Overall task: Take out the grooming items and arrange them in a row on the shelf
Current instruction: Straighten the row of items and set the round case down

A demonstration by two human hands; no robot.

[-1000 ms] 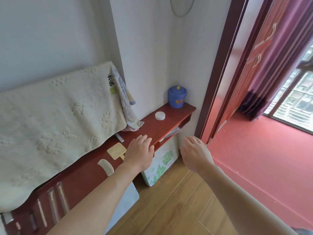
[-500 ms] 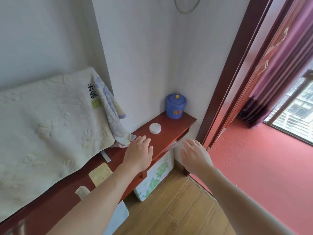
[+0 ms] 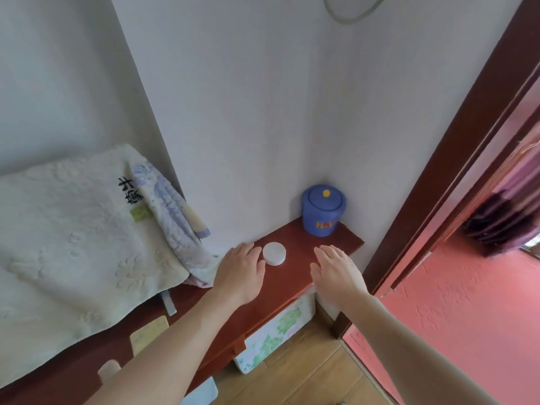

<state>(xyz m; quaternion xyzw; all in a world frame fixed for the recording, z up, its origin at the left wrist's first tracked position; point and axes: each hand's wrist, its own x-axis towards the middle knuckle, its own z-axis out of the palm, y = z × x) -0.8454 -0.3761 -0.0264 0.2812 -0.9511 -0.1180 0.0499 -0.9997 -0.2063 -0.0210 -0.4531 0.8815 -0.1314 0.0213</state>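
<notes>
A cream embossed towel (image 3: 73, 244) hangs at the far left, with a floral cloth (image 3: 172, 217) draped over its right edge. Both lie left of the left hand's fingers (image 3: 248, 249). Behind that wrist, on the red-brown shelf (image 3: 295, 287), lie a flat yellow item (image 3: 149, 334), a small pale item (image 3: 108, 369) and a white strip (image 3: 169, 302); what they are cannot be told.

The left hand (image 3: 241, 273) lies low over the shelf, fingers straight and close together, holding nothing. A white round tin (image 3: 274, 254) sits just right of those fingertips; whether they touch it cannot be told.

The right hand (image 3: 336, 276) hovers over the shelf's front edge, its fingers (image 3: 327, 252) straight, loosely together and holding nothing. The tin is left of them. A blue lidded pot (image 3: 323, 210) stands beyond them in the corner, apart from both hands. A floral box (image 3: 271, 337) stands below the shelf.
</notes>
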